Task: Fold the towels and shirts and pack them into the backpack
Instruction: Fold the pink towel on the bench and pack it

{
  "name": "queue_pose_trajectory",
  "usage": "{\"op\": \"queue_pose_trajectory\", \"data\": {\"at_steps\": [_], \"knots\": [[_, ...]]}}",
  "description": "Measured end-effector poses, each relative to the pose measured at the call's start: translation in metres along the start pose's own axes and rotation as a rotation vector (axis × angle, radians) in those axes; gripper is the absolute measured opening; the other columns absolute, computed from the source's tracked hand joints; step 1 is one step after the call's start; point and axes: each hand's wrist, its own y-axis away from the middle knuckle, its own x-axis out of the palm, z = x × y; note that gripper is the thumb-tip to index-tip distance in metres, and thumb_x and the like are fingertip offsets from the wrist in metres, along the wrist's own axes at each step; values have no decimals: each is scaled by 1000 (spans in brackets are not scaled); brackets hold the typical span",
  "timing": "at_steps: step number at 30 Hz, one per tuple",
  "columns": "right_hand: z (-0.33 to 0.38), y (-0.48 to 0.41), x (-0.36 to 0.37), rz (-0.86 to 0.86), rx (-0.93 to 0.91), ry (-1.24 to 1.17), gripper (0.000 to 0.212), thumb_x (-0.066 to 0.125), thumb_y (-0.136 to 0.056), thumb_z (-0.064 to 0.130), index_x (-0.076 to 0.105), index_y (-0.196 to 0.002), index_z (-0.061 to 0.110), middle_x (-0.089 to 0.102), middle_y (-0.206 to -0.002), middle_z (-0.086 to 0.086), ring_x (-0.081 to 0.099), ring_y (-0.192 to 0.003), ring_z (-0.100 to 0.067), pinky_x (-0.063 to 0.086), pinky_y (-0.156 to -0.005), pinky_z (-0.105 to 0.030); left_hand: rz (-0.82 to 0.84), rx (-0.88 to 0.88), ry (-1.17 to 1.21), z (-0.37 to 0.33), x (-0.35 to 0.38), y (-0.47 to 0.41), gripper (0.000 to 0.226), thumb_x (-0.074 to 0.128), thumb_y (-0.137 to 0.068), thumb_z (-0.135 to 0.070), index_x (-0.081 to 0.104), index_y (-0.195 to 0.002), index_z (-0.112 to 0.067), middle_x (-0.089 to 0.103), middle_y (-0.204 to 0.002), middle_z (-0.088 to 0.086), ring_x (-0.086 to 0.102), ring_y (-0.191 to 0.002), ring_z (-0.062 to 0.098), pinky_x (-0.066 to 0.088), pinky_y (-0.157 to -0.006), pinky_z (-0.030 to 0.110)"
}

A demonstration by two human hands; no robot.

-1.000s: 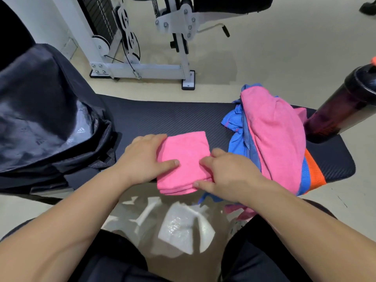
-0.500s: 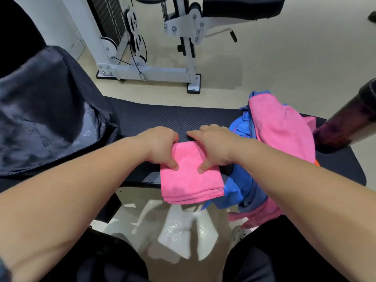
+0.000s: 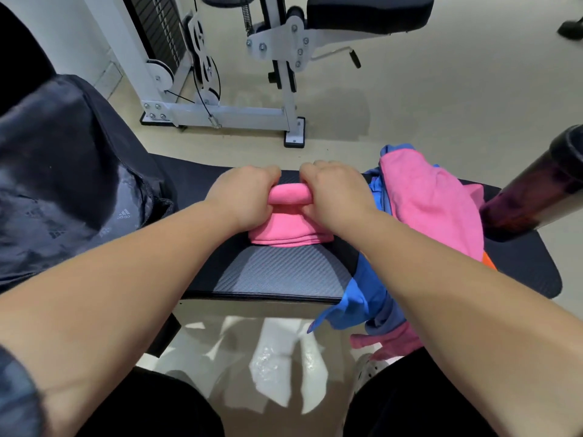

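On the middle of the black padded bench, one folded pink towel, far edge gripped by left hand and right hand, fingers curled. At the bench's right end, pink and blue clothes pile, not yet folded. At its left end, dark cloth backpack, waiting.

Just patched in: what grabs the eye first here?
The left hand and right hand grip a pink towel on the black bench, its far edge curled into a roll between them. A dark backpack lies at the left; a heap of pink and blue clothes sits at the right.
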Motion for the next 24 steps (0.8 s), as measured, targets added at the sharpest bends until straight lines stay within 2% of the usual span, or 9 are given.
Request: {"op": "queue_pose_trajectory", "data": {"at_steps": [2,4,7,10,12,15,18,21,24], "knots": [[2,11,1,13,-23,-73,44,71,-76,42,57,-110,19,65,-104,-5,60,-99,-32,42,-81,-39,1,-19,-12,-6,-3,6,25,58,-79,-16,37,-92,-19,63,-86,11,52,-73,34,38,-61,38],[-1,30,4,42,-79,-116,59,71,-78,48,56,-128,19,64,-124,-7,58,-118,-31,43,-100,-41,-2,12,-15,-13,1,20,27,57,-80,-20,37,-98,-18,64,-90,10,56,-76,35,40,-63,38],[-5,60,10,108,-117,-126,77,67,-85,51,43,-150,17,43,-156,-7,36,-146,-28,24,-121,-46,-5,123,19,-17,20,47,50,57,-80,-40,48,-123,-16,64,-121,11,62,-109,36,50,-88,44],[-3,79,17,179,-139,-100,88,58,-89,61,26,-158,17,18,-167,-6,13,-154,-26,10,-124,-48,120,116,-85,-12,35,69,90,47,-88,-66,18,-159,-18,20,-166,9,25,-151,29,23,-121,52],[1,84,24,247,-115,-85,95,44,-90,71,10,-161,18,-1,-169,-3,-3,-156,-24,1,-125,-51,169,112,-125,-8,45,77,98,30,-89,-77,-4,-161,-20,-7,-169,5,1,-156,27,9,-123,57],[5,87,36,326,-82,-87,108,19,-80,87,-8,-160,19,-20,-167,-2,-19,-153,-23,-6,-123,-55,219,105,-135,-10,52,82,102,12,-84,-84,-16,-158,-19,-23,-165,5,-13,-155,27,2,-122,60],[4,86,43,326,-75,-96,111,17,-77,89,-10,-160,19,-22,-166,-2,-22,-152,-23,-7,-122,-56,274,44,-64,-18,41,72,96,13,-88,-78,-12,-160,-19,-21,-166,4,-14,-154,24,-3,-122,60],[3,82,42,314,-68,-165,105,16,-80,85,-5,-160,21,-17,-167,0,-19,-153,-20,-8,-123,-54,193,-14,85,-29,21,44,77,23,-101,-59,-1,-161,-17,-7,-169,1,-6,-155,21,-2,-123,58],[-2,76,39,264,-70,-277,91,16,-87,75,10,-161,23,1,-169,3,-6,-155,-18,0,-125,-49,136,-35,156,-33,17,18,69,21,-104,-52,5,-161,-16,-1,-169,0,-1,-156,20,0,-123,57]]}}
